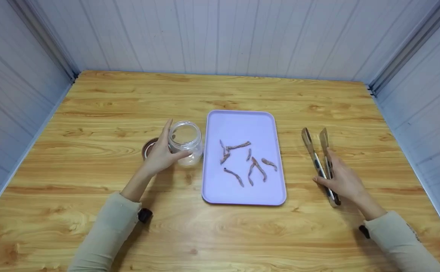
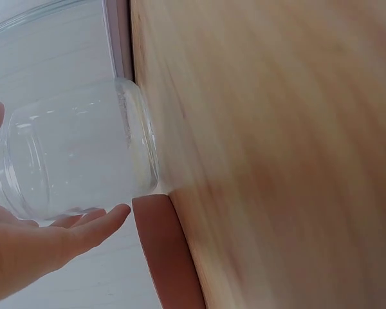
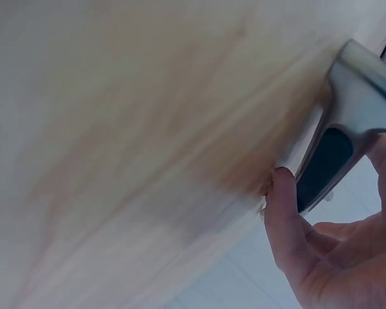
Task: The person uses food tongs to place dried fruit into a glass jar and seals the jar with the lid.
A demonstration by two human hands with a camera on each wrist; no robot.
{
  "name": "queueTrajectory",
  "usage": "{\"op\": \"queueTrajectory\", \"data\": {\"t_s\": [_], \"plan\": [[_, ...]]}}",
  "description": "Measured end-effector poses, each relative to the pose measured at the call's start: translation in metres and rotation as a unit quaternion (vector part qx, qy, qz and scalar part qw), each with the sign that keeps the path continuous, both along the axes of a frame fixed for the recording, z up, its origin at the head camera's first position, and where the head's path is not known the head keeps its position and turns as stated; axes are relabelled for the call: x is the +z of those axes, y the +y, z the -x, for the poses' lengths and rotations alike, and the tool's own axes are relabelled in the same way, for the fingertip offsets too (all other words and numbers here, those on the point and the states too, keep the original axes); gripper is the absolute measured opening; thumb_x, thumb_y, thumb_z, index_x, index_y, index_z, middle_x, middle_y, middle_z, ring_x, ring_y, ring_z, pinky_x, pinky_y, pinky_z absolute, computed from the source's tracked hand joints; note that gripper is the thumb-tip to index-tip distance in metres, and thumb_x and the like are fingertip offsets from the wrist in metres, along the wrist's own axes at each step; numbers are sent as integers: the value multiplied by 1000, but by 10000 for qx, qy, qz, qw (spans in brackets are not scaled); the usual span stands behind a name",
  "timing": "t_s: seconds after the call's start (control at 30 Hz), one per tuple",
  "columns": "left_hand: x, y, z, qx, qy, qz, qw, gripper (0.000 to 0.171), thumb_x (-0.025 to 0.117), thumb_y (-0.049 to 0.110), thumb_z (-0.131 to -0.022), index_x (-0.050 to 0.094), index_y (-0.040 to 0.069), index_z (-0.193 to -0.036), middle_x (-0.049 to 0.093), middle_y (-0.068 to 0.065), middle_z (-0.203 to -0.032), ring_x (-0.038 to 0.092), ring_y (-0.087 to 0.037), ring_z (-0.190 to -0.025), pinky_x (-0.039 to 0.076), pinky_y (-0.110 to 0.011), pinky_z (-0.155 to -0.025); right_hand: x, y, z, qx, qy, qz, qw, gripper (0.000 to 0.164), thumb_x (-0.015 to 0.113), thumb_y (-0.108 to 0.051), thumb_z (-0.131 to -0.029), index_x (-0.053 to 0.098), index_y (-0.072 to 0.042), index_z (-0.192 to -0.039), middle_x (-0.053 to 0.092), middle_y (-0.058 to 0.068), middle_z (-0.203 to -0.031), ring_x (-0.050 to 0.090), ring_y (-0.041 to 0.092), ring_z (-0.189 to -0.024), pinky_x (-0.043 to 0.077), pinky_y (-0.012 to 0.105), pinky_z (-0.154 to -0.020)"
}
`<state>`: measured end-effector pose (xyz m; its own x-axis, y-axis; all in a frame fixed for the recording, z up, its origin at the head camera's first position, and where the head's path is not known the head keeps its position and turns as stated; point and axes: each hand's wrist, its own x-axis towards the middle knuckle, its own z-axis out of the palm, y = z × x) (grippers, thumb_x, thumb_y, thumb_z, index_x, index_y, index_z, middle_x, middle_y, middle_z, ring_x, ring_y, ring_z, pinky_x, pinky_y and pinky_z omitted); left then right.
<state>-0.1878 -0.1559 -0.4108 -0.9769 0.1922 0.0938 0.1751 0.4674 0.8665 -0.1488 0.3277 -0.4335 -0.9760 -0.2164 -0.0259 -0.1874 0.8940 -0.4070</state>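
A clear jar stands upright and uncovered at the left of a lilac tray. My left hand reaches around it, the thumb across its near side and the fingers along its left side, fairly straight. Partly hidden under that hand lies a round brown lid; its reddish-brown edge shows beside the jar's base in the left wrist view. To the tray's right, my right hand grips metal tongs by their dark-padded handles, thumb left, fingers right. The tongs' arms are spread and point away from me.
Several thin, twisted brown strips lie scattered over the tray's middle and near half. The wood-grain table is closed in by pale panel walls at the back and both sides.
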Motion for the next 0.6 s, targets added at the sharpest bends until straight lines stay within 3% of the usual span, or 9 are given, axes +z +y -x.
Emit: {"op": "queueTrajectory", "data": {"t_s": [0.17,0.3,0.4,0.6], "plan": [[0,1,2,35,8,90,10000,103,72,38,-71,2,12,-142,8,-12,-144,14,-26,-128,12,-41,-102,3,3,0,48,0,16,10000,85,64,-25,-80,9,5,-138,26,34,-131,42,48,-101,38,56,-71],[0,1,2,42,26,63,10000,102,72,38,-71,3,12,-142,9,-13,-144,18,-27,-127,13,-41,-102,4,5,-1,-58,4,61,10000,82,64,-21,-80,13,4,-138,40,32,-120,49,43,-91,40,50,-61],[0,1,1,42,37,50,10000,102,72,37,-71,3,12,-142,10,-13,-144,20,-27,-126,13,-41,-102,6,7,-1,-122,46,193,9997,79,64,-21,-80,15,4,-138,49,29,-109,51,39,-87,40,49,-61],[0,1,2,-7,53,-95,9999,97,70,33,-75,4,10,-142,12,-13,-144,26,-28,-124,17,-41,-101,12,12,-3,-212,159,383,9989,74,62,-22,-82,19,3,-136,51,23,-107,53,31,-79,40,41,-58]]}}
